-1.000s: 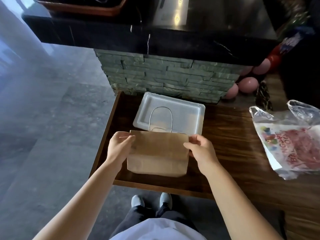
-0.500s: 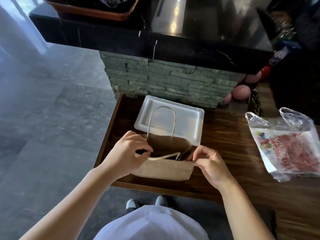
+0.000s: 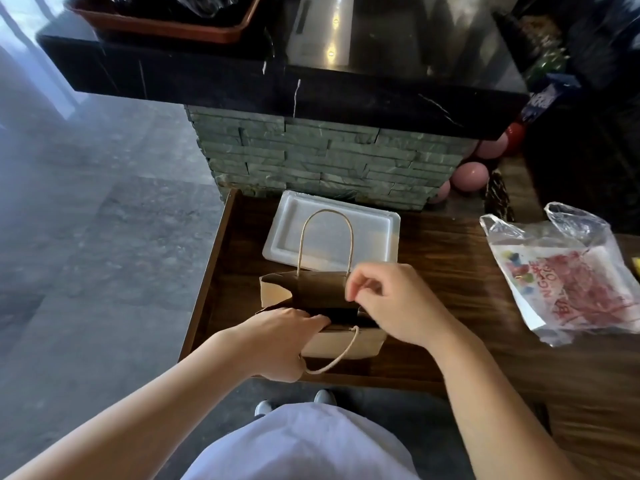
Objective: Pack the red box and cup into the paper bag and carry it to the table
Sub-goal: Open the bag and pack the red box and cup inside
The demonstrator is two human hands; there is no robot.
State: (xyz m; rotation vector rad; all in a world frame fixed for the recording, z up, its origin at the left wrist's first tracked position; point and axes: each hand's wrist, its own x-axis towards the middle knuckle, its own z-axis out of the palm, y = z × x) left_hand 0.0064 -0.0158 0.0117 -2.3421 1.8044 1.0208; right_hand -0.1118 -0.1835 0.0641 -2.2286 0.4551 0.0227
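A brown paper bag stands open on the dark wooden counter, its far twine handle upright and its near handle hanging down the front. My left hand grips the near rim, fingers reaching into the mouth. My right hand pinches the far rim at the right side. The inside of the bag is dark. No red box or cup shows in the head view.
A white foam tray lies behind the bag against a stone-faced counter base. A plastic bag with red print lies to the right. Pink balloons sit at the back right. A black countertop overhangs above.
The bag was flat between both hands; it has been spread open. My left hand moved onto the near rim, my right hand onto the far rim.
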